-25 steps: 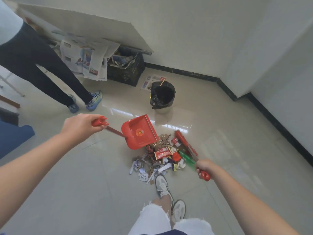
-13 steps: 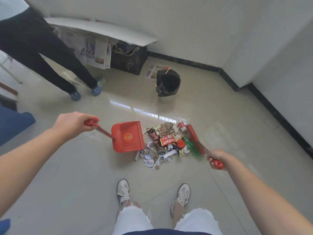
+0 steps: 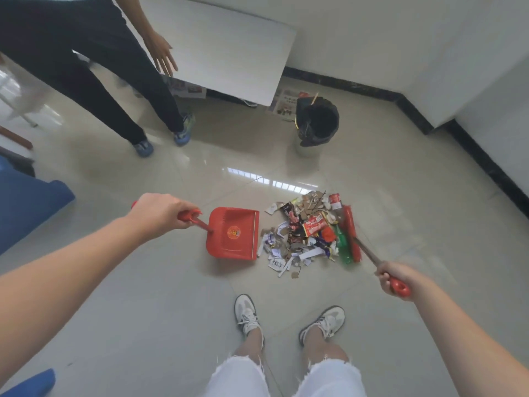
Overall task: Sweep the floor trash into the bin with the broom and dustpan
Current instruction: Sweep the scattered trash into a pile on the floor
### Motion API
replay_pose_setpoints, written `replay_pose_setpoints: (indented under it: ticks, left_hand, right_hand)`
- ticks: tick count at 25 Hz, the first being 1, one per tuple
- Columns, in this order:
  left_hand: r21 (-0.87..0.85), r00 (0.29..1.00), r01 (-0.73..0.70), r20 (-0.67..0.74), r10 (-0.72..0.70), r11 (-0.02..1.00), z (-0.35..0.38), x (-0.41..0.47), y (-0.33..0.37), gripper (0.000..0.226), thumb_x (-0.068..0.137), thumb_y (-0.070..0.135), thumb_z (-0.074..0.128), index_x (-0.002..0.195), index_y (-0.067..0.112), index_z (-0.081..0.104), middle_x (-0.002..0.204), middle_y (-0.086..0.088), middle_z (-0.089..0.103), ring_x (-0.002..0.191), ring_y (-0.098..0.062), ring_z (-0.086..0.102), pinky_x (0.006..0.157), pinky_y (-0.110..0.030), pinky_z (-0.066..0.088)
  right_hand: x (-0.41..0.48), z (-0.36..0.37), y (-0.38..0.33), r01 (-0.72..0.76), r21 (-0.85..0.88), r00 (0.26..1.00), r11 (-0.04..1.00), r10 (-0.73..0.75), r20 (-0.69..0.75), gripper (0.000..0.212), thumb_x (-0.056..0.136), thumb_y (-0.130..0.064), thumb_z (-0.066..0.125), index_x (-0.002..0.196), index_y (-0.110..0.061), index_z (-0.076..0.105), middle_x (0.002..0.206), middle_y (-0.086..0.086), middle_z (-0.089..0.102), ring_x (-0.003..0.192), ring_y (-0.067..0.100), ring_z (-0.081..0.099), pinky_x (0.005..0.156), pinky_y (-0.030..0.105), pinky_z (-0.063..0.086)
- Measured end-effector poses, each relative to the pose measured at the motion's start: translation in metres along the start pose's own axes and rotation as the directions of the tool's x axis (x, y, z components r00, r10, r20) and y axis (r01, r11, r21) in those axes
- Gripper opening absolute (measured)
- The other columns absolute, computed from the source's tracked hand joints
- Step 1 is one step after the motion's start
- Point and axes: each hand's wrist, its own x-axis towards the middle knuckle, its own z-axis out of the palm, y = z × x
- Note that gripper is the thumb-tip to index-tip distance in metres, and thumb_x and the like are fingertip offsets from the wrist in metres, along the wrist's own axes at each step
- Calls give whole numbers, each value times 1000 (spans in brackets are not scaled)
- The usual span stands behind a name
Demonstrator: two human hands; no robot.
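Note:
A red dustpan (image 3: 233, 233) rests on the tiled floor, its open lip facing right against a pile of trash (image 3: 305, 233) made of wrappers, paper scraps, cardboard bits and a green bottle. My left hand (image 3: 160, 213) grips the dustpan's red handle. On the pile's right side lies the red broom head (image 3: 351, 230), bristles touching the trash. My right hand (image 3: 393, 277) is closed around the broom's red handle end. A bin lined with a black bag (image 3: 316, 121) stands beyond the pile, near the wall.
Another person in dark trousers (image 3: 94, 67) stands at the upper left, one hand lowered. A white board (image 3: 229, 50) leans over clutter by the back wall. A blue seat (image 3: 25, 202) is at the left. My two feet in white sneakers (image 3: 286, 319) stand just behind the pile.
The dustpan has come down and now sits flat on the floor left of the pile. The broom head stays at the pile's right. The view has shifted and the other person stepped closer.

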Motion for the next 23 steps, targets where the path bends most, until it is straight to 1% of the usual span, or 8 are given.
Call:
replay_pose_setpoints:
  ticks: [3, 7, 10, 13, 15, 18, 21, 23]
  left_hand:
    - [-10, 999, -42, -3, 42, 999, 9, 13, -7, 27, 84, 53, 58, 112, 52, 62, 100, 19, 71, 95, -11, 66, 67, -23, 47]
    - [49, 995, -100, 25, 99, 994, 21, 32, 3, 29, 85, 53, 55, 114, 53, 59, 101, 18, 70, 96, -8, 65, 59, -22, 36]
    - [85, 991, -130, 33, 127, 988, 25, 37, 4, 28, 86, 54, 52, 113, 52, 58, 99, 17, 69, 94, -8, 65, 59, -21, 39]
    - [82, 991, -132, 15, 131, 988, 19, 40, -12, 27, 84, 57, 52, 111, 55, 58, 98, 20, 69, 92, -7, 65, 62, -21, 44]
    - [77, 991, -131, 15, 130, 988, 15, 40, -24, 27, 83, 58, 53, 109, 57, 58, 98, 23, 69, 92, -7, 65, 60, -21, 41]
    - [113, 992, -129, 27, 127, 985, 16, 39, -34, 24, 82, 56, 53, 105, 53, 58, 93, 22, 69, 88, -6, 65, 56, -22, 34]
    - [147, 987, -159, 33, 156, 976, 30, 39, -26, 26, 84, 53, 52, 105, 42, 60, 90, 17, 69, 85, -7, 64, 57, -22, 37]
    - [127, 988, -156, 41, 152, 980, 37, 44, -16, 26, 84, 52, 53, 105, 38, 62, 91, 15, 69, 87, -9, 64, 59, -22, 38]
  right_hand:
    - [-11, 12, 3, 5, 40, 1000, 999, -4, -30, 22, 90, 7, 42, 80, -13, 42, 39, 2, 38, 21, 7, 36, 29, 9, 32]
    - [-31, 15, 12, 61, -8, 992, 998, -61, -107, 29, 89, 9, 42, 98, -18, 48, 47, 3, 39, 23, 7, 36, 30, 11, 33]
    - [-40, 22, 23, 113, -13, 988, 993, -114, -108, 38, 88, 11, 40, 111, -19, 48, 57, 4, 38, 24, 7, 37, 32, 13, 34]
    - [-47, 25, 18, 113, 18, 990, 993, -111, -91, 46, 88, 9, 40, 123, -21, 45, 56, 4, 38, 26, 7, 37, 32, 13, 34]
    - [-51, 27, 18, 97, 22, 992, 995, -95, -80, 52, 88, 10, 42, 131, -18, 44, 54, 4, 38, 25, 7, 37, 32, 13, 34]
    - [-52, 39, 24, 72, 6, 996, 997, -72, -56, 52, 88, 10, 43, 134, -13, 46, 53, 4, 38, 24, 7, 37, 32, 12, 33]
    - [-45, 57, 31, 53, -39, 997, 998, -55, -51, 52, 87, 11, 44, 132, -12, 47, 50, 4, 41, 25, 8, 39, 33, 13, 34]
    - [-36, 72, 36, 52, -64, 996, 997, -56, -62, 51, 86, 12, 42, 134, -6, 47, 48, 5, 41, 26, 9, 38, 35, 13, 34]
